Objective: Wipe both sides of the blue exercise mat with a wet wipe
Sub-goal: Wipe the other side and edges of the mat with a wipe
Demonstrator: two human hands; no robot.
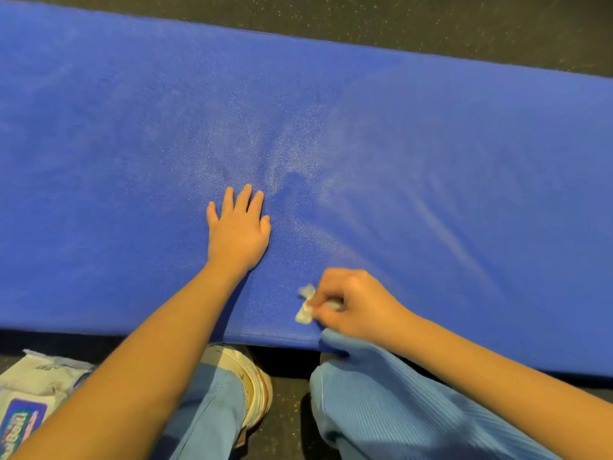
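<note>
The blue exercise mat (pixel 331 127) lies flat on a dark floor and spans the whole view. My left hand (pixel 237 227) rests palm down on it near the middle, fingers straight and spread. My right hand (pixel 351 303) grips a crumpled white wet wipe (pixel 306 305) and holds it against the mat close to the near edge. Faint wet streaks show on the mat to the right of the hands.
A pack of wet wipes (pixel 30 390) lies on the dark speckled floor (pixel 431 24) at the lower left. My knees in light blue trousers (pixel 381 403) and a white shoe (pixel 252 383) sit just in front of the mat's near edge.
</note>
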